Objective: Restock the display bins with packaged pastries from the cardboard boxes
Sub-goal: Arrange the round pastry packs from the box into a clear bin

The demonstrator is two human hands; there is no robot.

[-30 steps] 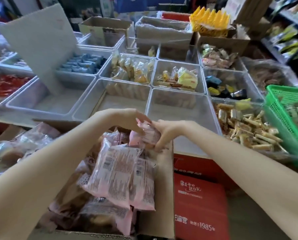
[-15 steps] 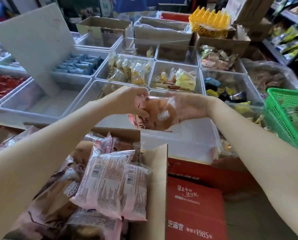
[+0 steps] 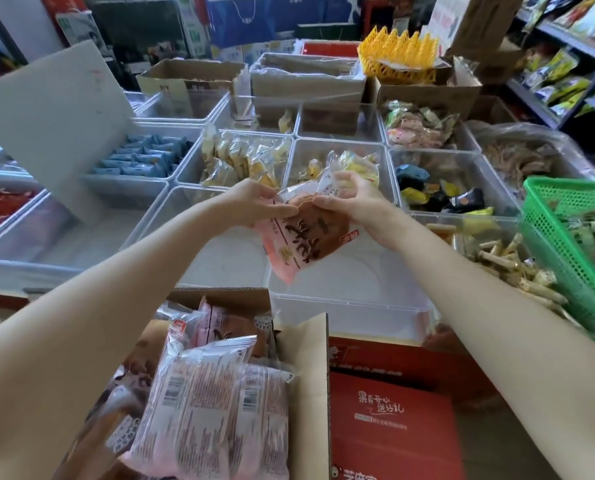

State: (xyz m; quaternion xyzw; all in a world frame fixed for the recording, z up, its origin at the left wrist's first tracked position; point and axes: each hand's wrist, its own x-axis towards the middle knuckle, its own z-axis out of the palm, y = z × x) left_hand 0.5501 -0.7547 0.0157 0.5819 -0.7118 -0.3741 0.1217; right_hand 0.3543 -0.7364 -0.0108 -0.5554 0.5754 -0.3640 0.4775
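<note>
A pink packaged pastry with a brown round cake inside hangs above an empty clear display bin. My left hand pinches its upper left edge and my right hand grips its upper right edge. Below, an open cardboard box holds several more pink pastry packs, some lying barcode side up.
Clear bins hold blue packs, yellow snacks and stick snacks. A grey board leans over the left bins. A green basket stands at right, red boxes below, shelves at far right.
Both hands have lifted one pastry pack out of the cardboard box and carried it up and forward over the empty bin. The pack has turned so its printed front faces me.
</note>
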